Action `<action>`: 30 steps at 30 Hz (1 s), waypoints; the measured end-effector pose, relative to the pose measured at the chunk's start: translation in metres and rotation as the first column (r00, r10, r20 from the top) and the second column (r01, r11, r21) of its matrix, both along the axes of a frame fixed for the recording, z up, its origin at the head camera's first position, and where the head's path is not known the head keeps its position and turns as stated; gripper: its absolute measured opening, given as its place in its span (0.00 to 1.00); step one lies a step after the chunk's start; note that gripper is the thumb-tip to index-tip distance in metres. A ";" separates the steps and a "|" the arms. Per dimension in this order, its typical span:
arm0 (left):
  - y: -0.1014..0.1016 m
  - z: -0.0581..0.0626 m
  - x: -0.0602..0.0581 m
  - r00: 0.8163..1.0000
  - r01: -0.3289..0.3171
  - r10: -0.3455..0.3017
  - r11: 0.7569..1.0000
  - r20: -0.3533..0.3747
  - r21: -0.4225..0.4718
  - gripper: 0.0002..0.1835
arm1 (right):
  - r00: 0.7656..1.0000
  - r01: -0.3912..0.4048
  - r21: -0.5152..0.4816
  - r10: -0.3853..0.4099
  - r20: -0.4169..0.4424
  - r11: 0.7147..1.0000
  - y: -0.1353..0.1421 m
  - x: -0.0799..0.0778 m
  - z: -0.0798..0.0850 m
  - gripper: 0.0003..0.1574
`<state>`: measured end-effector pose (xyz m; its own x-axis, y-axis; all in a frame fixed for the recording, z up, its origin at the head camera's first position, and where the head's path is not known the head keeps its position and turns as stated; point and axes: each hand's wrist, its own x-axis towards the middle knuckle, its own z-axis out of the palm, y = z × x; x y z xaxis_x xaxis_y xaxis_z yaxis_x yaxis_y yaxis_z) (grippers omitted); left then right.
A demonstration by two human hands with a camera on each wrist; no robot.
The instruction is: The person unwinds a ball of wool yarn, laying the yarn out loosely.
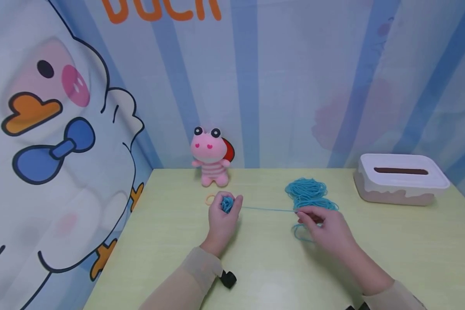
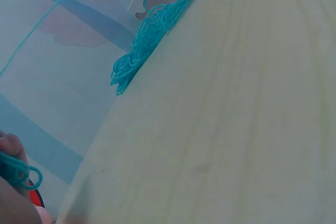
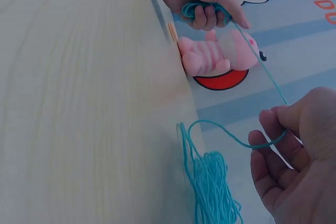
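My left hand (image 1: 222,219) grips a small bundle of blue yarn (image 1: 227,204), fingers curled round it and the thumb upright beside it. From that bundle a single strand (image 1: 267,209) runs taut to my right hand (image 1: 331,230), which pinches it between thumb and forefinger. In the right wrist view the strand (image 3: 231,129) passes on below the pinch and droops in a loop to the larger loose pile of blue yarn (image 3: 214,187). On the table, that pile (image 1: 308,192) lies just behind the right hand, and a slack yarn loop (image 1: 301,232) shows under its fingers.
A pink plush toy (image 1: 211,157) with striped body stands at the table's back edge, behind the left hand. Beside that hand lies a thin orange ring (image 1: 209,199). A white and pinkish tissue box (image 1: 403,181) sits at the back right. A printed curtain (image 1: 286,86) hangs behind the table (image 1: 263,267).
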<state>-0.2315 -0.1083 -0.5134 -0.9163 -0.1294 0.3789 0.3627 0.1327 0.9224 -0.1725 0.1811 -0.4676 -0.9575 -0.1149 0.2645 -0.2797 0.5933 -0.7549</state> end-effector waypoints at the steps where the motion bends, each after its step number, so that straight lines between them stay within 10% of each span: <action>1: 0.000 0.000 0.000 1.000 0.007 -0.007 1.000 -0.001 0.006 0.10 | 1.000 0.010 0.002 -0.010 -0.004 1.000 0.006 0.001 0.000 0.12; 11: 0.000 0.005 0.003 0.982 0.179 -0.186 0.970 0.027 0.166 0.11 | 0.996 0.091 0.050 -0.092 0.016 0.995 0.045 0.005 -0.005 0.13; 30: 0.005 0.009 0.000 0.991 0.096 -0.095 0.995 0.093 -0.006 0.18 | 0.995 0.102 0.049 -0.102 -0.007 0.994 0.061 0.005 -0.013 0.14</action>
